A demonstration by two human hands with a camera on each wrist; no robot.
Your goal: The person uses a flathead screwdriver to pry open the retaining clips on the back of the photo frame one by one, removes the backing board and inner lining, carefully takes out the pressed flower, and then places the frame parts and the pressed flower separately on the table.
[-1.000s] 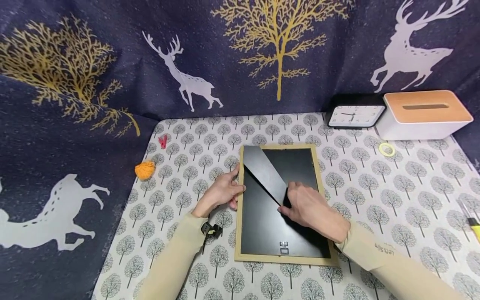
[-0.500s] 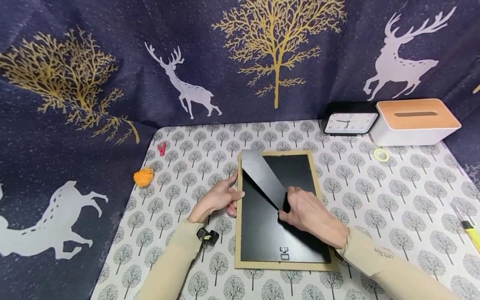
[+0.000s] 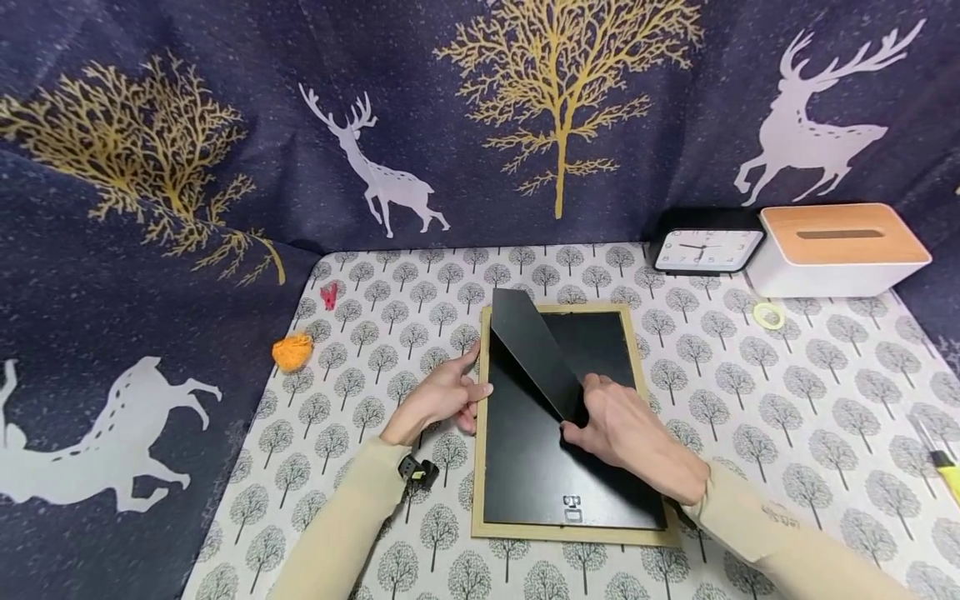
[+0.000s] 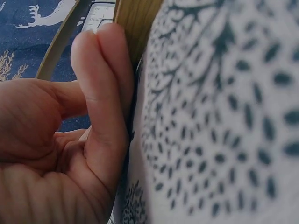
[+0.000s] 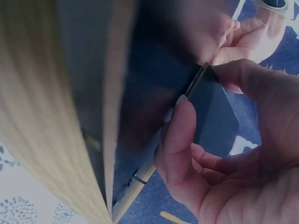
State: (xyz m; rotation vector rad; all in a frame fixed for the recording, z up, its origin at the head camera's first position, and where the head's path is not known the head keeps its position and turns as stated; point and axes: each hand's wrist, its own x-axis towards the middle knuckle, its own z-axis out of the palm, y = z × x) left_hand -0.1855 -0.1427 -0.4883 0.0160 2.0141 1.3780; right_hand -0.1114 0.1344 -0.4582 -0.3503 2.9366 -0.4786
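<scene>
The picture frame (image 3: 528, 475) lies back up on the surface (image 3: 712, 367), between both hands. The left hand (image 3: 447, 392) grips its left edge, thumb on top, fingers along the outer side; the right hand (image 3: 621, 421) pinches the raised black stand (image 3: 531, 348) above the back's middle.

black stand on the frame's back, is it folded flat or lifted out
Lifted out: in the head view, the black stand slants up off the backing, its far end hiding part of the wooden frame.
</scene>
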